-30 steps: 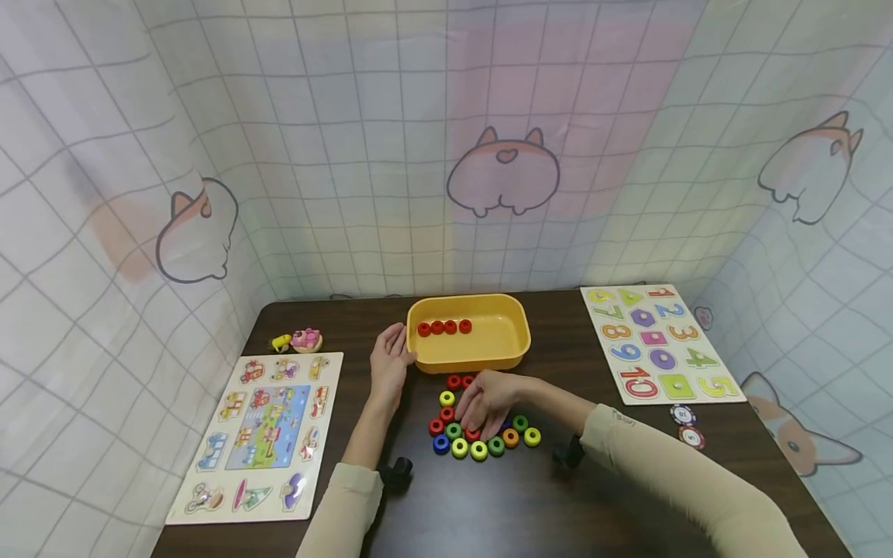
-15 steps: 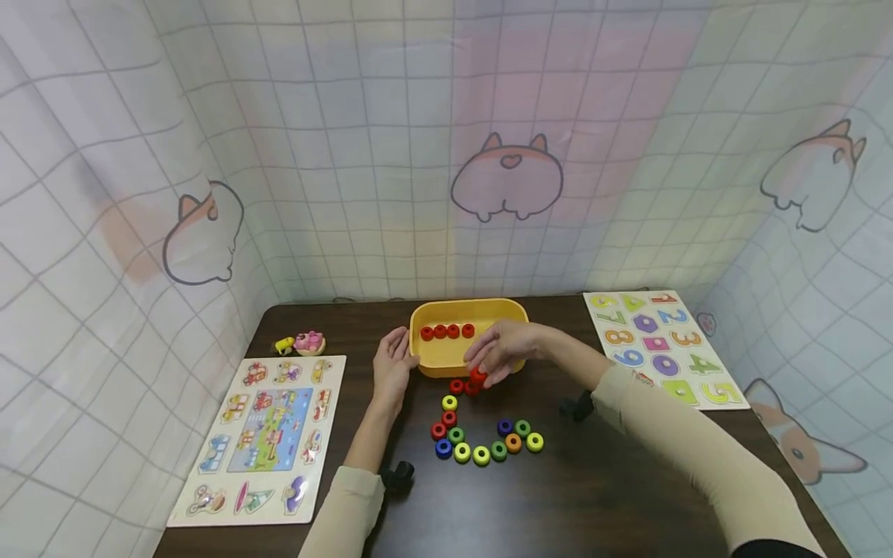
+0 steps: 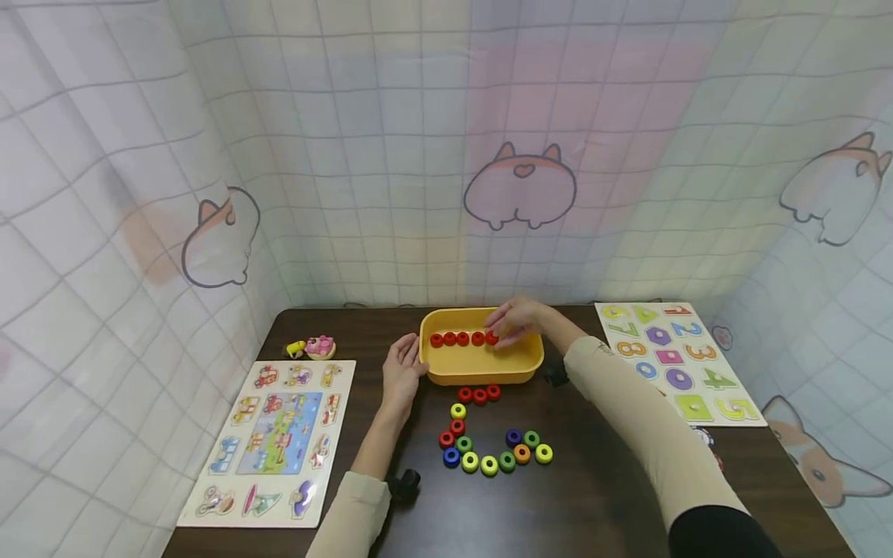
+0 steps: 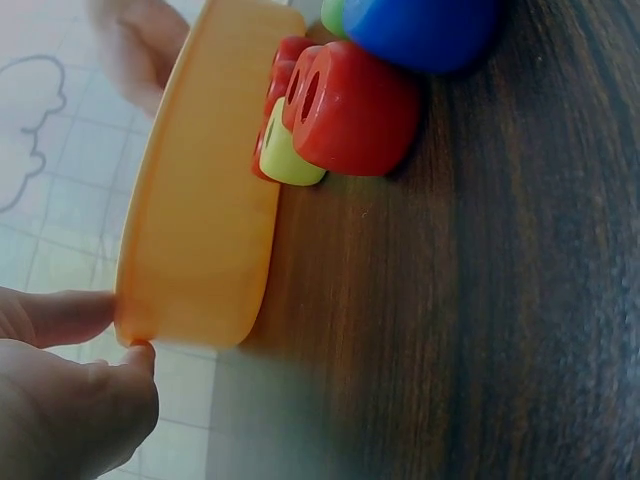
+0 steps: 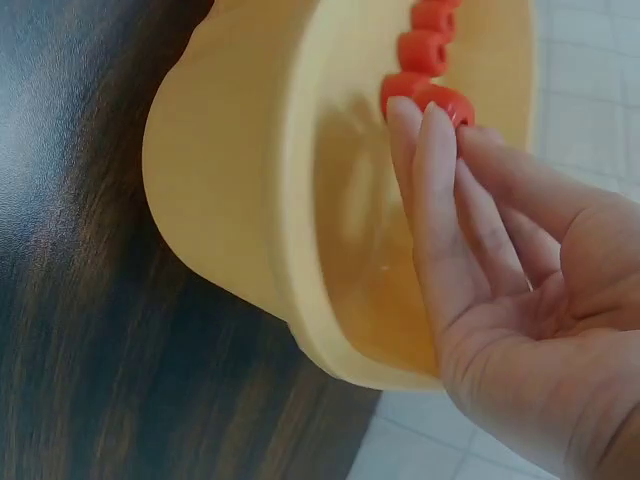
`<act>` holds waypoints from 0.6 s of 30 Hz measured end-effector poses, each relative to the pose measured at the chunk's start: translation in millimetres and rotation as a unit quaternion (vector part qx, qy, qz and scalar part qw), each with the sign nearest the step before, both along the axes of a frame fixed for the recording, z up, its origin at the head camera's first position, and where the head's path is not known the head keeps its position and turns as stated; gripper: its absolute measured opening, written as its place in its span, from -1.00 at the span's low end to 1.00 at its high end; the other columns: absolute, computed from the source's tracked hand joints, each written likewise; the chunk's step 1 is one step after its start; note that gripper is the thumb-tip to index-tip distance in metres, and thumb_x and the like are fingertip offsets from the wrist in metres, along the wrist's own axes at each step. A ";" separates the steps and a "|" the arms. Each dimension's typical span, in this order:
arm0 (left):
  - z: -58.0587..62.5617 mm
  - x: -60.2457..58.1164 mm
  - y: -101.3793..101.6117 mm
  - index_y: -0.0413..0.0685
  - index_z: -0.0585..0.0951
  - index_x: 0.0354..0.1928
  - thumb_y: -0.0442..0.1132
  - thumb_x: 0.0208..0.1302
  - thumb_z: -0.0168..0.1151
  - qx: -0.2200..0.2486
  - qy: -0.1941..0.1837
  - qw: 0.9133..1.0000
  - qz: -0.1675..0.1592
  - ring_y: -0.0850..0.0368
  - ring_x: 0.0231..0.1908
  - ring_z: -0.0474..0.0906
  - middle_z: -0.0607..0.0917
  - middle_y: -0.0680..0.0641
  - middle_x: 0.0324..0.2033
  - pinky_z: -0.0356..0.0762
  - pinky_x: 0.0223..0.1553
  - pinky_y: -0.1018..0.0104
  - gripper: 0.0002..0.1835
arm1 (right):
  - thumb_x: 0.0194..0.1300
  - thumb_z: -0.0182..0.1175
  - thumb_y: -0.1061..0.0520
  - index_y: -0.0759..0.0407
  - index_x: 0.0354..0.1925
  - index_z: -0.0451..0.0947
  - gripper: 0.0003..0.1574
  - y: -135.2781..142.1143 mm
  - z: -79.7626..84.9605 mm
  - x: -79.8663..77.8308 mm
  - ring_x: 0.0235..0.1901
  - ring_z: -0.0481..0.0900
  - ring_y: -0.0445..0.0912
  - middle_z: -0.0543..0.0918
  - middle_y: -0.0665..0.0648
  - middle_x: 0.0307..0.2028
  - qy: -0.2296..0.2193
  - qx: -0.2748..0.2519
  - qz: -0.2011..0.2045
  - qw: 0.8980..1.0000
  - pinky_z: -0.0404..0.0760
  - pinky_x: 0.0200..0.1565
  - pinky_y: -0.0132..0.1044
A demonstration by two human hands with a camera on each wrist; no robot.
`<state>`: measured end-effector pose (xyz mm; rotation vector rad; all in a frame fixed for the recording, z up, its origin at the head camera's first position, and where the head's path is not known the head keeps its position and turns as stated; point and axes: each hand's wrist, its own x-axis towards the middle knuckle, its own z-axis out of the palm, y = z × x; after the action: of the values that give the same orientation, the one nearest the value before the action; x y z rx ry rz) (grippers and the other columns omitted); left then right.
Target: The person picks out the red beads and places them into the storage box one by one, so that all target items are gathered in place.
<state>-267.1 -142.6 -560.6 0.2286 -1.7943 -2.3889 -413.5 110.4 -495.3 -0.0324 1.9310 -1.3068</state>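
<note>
A yellow plastic tray (image 3: pixel 481 378) stands at the back of the table with a row of several red ring beads (image 3: pixel 463 339) inside. My left hand (image 3: pixel 402 372) holds its left end, thumb and fingertips on the rim (image 4: pixel 135 340). Inside the tray, at the right end of the row, my right hand (image 3: pixel 519 319) pinches a red bead (image 5: pixel 452 103) between thumb and fingertips. In the right wrist view that bead sits right against the last one of the row. Three more red beads (image 3: pixel 479 396) lie on the table just in front of the tray.
Several yellow, green, blue, orange and red beads (image 3: pixel 489 465) lie nearer the front. A picture puzzle board (image 3: pixel 335 465) is at the left, a number puzzle board (image 3: pixel 749 418) at the right. Small toys (image 3: pixel 320 346) stand back left. The sleeve partly hides chips (image 3: pixel 705 436).
My right hand took a red bead from the loose group and carried it up into the tray, to the right end of the row. The left hand stays at the tray's left end.
</note>
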 end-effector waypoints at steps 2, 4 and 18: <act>0.0 0.2 1.7 -0.21 0.24 0.38 -0.72 0.13 0.07 0.001 0.001 1.000 -0.003 0.06 0.40 0.22 0.29 -0.17 0.38 0.27 0.35 0.25 -0.26 | 0.31 0.14 0.40 0.35 0.18 0.52 -0.54 -0.2 -5.8 -1.1 -0.06 0.67 0.24 0.64 0.30 0.04 0.016 0.013 -0.011 1.000 0.56 0.10 0.07; 0.0 0.2 2.7 -0.21 0.24 0.38 -0.72 0.13 0.06 0.001 0.003 1.000 -0.003 0.05 0.40 0.22 0.29 -0.17 0.38 0.26 0.35 0.23 -0.26 | 0.31 0.13 0.42 0.36 0.13 0.55 -0.58 -1.6 -9.6 -1.4 -0.06 0.66 0.25 0.64 0.30 0.04 0.033 0.021 -0.020 0.999 0.56 0.11 0.08; 0.5 0.4 -1.1 -0.20 0.20 0.40 -0.70 0.17 0.05 0.014 0.002 1.000 -0.014 0.03 0.42 0.17 0.23 -0.19 0.41 0.20 0.39 0.17 -0.26 | 0.31 0.10 0.44 0.37 0.25 0.44 -0.46 -2.2 -2.9 14.9 -0.01 0.63 0.26 0.50 0.39 0.21 0.053 0.004 -0.011 0.999 0.55 0.13 0.09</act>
<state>-266.7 -143.8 -560.1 0.2026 -1.7756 -2.4319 -398.6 108.2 -498.2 -0.0788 2.0308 -1.3349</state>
